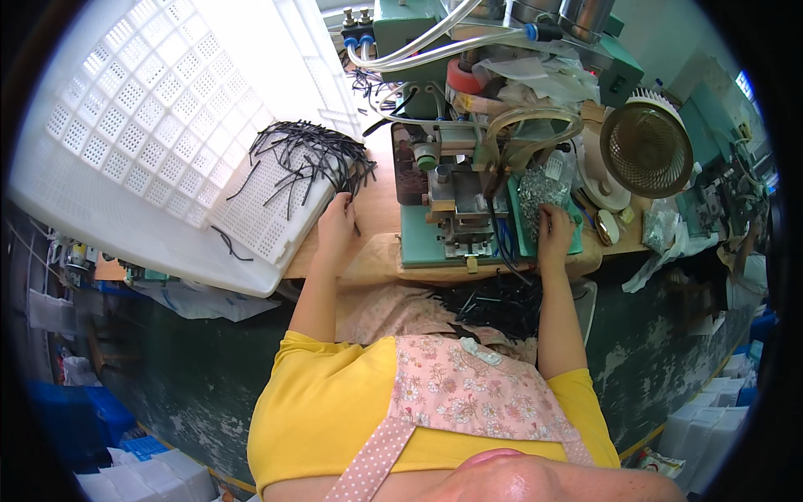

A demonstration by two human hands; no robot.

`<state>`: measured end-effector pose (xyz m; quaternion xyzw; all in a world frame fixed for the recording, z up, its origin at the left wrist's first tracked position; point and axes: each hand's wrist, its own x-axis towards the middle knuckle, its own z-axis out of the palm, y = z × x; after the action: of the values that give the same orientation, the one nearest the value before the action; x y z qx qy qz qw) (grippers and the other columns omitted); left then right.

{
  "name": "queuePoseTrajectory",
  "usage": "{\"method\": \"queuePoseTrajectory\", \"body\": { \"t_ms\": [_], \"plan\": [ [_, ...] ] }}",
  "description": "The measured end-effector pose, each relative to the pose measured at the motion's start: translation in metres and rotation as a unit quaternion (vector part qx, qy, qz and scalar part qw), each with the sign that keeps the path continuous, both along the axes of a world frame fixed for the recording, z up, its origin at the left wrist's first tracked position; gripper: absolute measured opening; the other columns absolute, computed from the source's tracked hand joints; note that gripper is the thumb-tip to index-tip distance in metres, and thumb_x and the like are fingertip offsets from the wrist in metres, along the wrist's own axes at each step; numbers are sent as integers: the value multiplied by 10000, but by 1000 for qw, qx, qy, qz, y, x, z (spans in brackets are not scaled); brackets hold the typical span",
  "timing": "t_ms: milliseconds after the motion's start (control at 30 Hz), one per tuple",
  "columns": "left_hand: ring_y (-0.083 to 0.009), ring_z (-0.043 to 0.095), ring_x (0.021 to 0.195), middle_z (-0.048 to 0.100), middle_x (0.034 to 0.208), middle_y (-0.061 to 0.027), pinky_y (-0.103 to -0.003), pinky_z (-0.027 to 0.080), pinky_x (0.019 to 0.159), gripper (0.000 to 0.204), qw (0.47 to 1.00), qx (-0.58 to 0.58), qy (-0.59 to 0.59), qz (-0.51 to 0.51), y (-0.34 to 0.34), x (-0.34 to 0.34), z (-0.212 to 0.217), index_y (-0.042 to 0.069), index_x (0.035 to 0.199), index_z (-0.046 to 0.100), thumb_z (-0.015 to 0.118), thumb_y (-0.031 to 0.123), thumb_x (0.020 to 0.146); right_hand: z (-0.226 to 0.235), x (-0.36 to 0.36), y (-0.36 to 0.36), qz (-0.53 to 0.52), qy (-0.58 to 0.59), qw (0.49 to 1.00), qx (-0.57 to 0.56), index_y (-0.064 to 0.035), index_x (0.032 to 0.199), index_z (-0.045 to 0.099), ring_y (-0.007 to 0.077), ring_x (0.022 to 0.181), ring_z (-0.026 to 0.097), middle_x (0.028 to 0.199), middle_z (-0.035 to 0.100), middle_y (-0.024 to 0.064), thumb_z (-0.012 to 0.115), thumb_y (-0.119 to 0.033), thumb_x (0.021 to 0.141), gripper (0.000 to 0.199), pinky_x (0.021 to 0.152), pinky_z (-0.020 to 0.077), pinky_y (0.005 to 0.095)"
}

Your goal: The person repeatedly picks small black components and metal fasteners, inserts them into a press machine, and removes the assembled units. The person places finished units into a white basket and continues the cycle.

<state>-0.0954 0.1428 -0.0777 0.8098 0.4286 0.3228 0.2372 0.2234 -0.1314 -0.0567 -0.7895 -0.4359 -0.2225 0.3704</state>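
The left hand is at the near edge of a heap of black strips piled on a perforated white basket; its grip is curled beside the strip ends, though I cannot tell whether it pinches any; the right hand reaches into small metal pieces on a green tray, its fingertips bunched close, and whether a piece is caught between them cannot be told; a machine stands on the surface between both hands; more dark strips lie heaped below its front edge.
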Motion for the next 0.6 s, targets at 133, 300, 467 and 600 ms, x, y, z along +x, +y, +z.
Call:
{"method": "queuePoseTrajectory", "body": {
  "t_ms": [133,300,467,600],
  "plan": [
    [-115,615,697,588,815,-53,-252,502,592,228,980,-43,-193,-9,-7,15,11,22,1085,596,499,197,975,24,-22,7,25,150,987,52,-63,1008,598,234,863,610,937,640,70,589,-69,884,124,846,398,352],
    [-101,617,766,633,926,-49,-250,512,673,223,947,-106,-292,-81,-32,37,56,11,1058,596,490,194,985,78,-53,24,186,352,907,139,-30,991,593,122,902,559,928,613,35,611,-43,866,127,833,427,248],
    [-148,637,848,657,1004,-99,-266,518,717,202,920,6,-362,-151,-78,57,96,-3,1065,594,446,112,991,99,-85,42,204,333,916,92,-27,969,569,128,901,547,939,589,35,656,-43,835,161,826,427,252],
    [-246,647,836,669,986,-117,-312,517,747,251,895,253,-301,-208,-110,58,119,36,1060,632,606,-26,818,94,-92,54,209,348,903,142,-33,919,549,185,842,590,869,611,59,700,-84,796,201,790,455,288]
  ]
}}
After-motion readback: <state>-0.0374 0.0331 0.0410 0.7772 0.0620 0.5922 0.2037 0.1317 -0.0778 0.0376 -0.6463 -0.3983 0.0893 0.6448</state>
